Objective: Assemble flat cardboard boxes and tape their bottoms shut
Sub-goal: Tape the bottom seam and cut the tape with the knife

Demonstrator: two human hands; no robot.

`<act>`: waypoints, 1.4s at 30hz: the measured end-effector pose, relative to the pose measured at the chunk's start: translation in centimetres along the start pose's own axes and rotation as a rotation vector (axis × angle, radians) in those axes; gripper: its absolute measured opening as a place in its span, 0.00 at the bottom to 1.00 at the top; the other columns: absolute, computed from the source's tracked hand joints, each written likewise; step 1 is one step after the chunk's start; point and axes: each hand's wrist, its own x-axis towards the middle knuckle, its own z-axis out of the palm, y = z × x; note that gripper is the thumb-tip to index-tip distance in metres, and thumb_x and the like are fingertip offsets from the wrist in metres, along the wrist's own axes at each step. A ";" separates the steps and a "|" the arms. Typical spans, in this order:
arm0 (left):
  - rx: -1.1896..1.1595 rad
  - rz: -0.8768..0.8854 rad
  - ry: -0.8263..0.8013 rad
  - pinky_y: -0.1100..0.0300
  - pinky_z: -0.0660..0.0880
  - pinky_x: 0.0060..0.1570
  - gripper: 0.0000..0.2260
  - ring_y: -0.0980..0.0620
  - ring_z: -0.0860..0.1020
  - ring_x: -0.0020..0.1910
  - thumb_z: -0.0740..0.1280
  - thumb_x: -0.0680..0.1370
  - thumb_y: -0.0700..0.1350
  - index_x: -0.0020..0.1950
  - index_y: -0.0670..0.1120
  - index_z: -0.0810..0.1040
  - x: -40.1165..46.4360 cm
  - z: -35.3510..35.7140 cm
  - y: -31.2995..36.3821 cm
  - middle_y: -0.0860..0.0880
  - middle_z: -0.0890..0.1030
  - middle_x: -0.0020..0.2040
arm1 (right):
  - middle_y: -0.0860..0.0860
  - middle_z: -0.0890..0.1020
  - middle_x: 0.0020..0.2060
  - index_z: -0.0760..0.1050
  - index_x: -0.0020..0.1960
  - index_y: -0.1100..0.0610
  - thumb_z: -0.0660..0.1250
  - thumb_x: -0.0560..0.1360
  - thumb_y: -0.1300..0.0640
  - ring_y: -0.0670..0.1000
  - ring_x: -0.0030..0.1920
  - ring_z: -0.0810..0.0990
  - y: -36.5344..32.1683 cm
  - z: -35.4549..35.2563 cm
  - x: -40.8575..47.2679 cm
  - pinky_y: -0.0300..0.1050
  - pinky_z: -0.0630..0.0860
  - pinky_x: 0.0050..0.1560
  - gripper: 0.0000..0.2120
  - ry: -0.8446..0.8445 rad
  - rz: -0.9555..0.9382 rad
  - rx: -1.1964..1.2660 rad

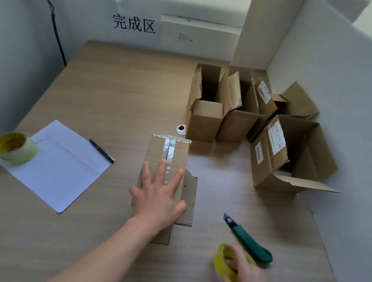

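Left hand flat, fingers spread, pressing the taped box lying at table centre (clear tape along its seam). Right hand grasps yellow tape roll, near right, blurred. Green utility knife just beside it. Assembled boxes far right. Second tape roll on paper, left; pen at the paper's far edge.

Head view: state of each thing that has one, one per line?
box under left hand: upside down, bottom taped
left hand: flat, pressing on the box
right hand: grips a tape roll
utility knife: lying on desk, blade out
second tape roll: resting on paper sheet
pen: lying on the sheet's edge
finished boxes: upright, top flaps open
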 end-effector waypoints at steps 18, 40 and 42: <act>-0.123 0.143 -0.037 0.44 0.62 0.62 0.35 0.41 0.40 0.77 0.40 0.67 0.73 0.74 0.67 0.44 -6.4 0.3 -0.7 0.55 0.41 0.80 | 0.49 0.60 0.77 0.60 0.77 0.56 0.59 0.81 0.46 0.51 0.78 0.54 -14.8 -1.5 16.5 0.44 0.52 0.75 0.28 0.071 -0.220 0.111; -1.148 -0.267 -0.137 0.57 0.61 0.72 0.30 0.52 0.67 0.73 0.55 0.79 0.65 0.75 0.48 0.67 3.4 -0.3 -4.6 0.51 0.69 0.74 | 0.45 0.68 0.72 0.54 0.79 0.47 0.63 0.80 0.49 0.42 0.69 0.67 -13.5 2.6 20.2 0.32 0.59 0.65 0.31 0.030 0.056 0.624; -1.063 -0.214 -0.066 0.72 0.54 0.68 0.40 0.67 0.60 0.73 0.56 0.72 0.74 0.79 0.54 0.56 -1.3 0.3 -4.7 0.63 0.59 0.75 | 0.44 0.70 0.69 0.53 0.79 0.45 0.61 0.81 0.48 0.47 0.69 0.68 -13.5 2.6 20.3 0.34 0.58 0.63 0.30 0.044 0.073 0.585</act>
